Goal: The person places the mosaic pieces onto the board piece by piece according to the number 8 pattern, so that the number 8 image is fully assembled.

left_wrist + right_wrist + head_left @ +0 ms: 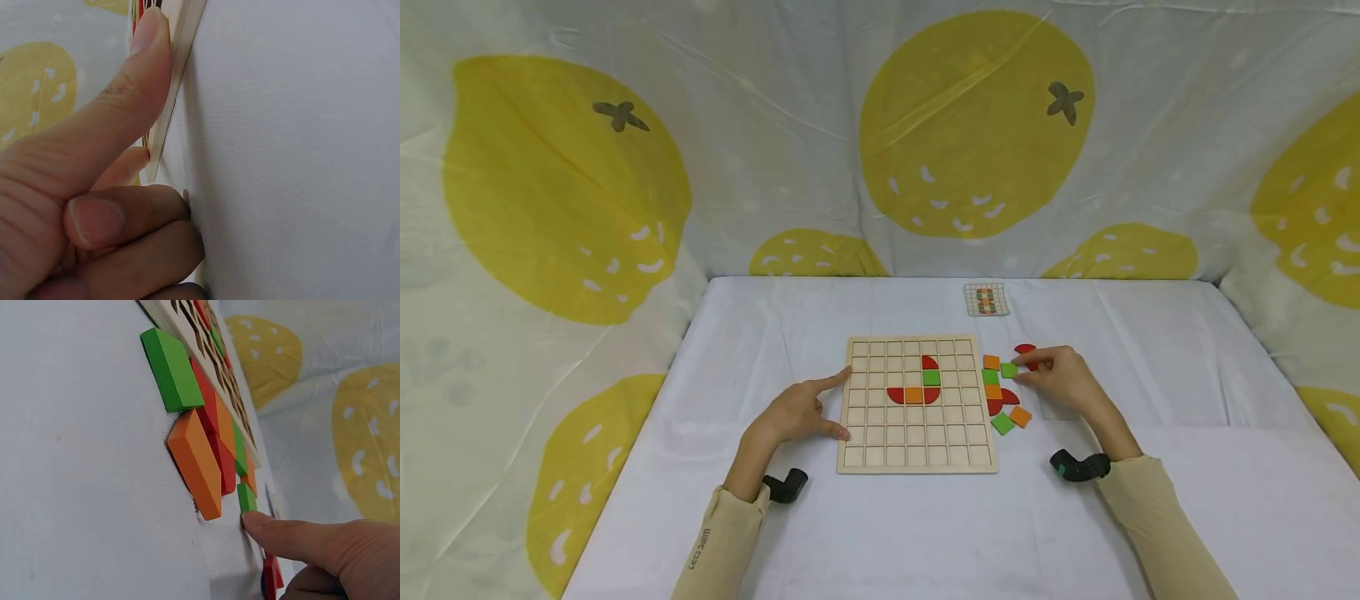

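The board [876, 433] lies on the desk [895, 537], five tiles in its cells: a red quarter-round [930, 363] above a green square [932, 378], and below that a row of red, orange [913, 395] and red. Loose tiles lie just beyond the right rim, some touching each other. Of the hands, the left [797, 412] grasps nothing, its thumb and index finger spread against the left rim; the right [1063, 379] pinches a loose green tile [1009, 370] beside the board.
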Demonstrator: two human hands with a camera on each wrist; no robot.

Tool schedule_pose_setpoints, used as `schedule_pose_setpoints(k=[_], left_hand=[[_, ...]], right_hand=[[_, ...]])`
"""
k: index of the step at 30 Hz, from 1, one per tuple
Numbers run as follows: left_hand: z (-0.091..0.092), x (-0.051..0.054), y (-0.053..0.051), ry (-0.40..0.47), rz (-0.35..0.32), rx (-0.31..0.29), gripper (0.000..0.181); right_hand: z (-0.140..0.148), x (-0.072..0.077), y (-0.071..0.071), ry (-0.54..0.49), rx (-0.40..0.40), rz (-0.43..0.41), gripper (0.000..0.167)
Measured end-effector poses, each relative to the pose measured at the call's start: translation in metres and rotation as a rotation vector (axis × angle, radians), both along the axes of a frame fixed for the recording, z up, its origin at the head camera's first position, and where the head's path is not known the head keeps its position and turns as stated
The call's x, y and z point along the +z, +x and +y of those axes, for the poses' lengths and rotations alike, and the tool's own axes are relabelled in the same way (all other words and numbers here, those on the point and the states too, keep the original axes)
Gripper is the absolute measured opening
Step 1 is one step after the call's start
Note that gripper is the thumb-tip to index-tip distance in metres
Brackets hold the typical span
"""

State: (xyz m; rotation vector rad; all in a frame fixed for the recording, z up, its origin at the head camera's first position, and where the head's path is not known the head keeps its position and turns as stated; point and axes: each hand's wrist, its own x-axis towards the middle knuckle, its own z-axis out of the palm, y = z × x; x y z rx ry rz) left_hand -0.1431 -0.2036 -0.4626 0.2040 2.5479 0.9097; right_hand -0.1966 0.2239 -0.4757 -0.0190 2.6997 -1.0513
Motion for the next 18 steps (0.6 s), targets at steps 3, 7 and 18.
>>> schedule_pose_setpoints(k=[3, 7, 18], left_hand=[[0.000, 0.000, 0.000, 0.002, 0.001, 0.001, 0.109], [0.000, 0.000, 0.000, 0.004, 0.002, -0.003, 0.109], [0.000, -0.001, -0.001, 0.003, 0.005, -0.006, 0.110]], right_hand=[[0.004, -0.002, -0.002, -0.011, 0.010, -0.004, 0.038], [0.007, -0.006, -0.003, -0.046, 0.003, 0.005, 0.038], [0.001, -0.009, -0.003, -0.055, -0.004, 0.092, 0.034]])
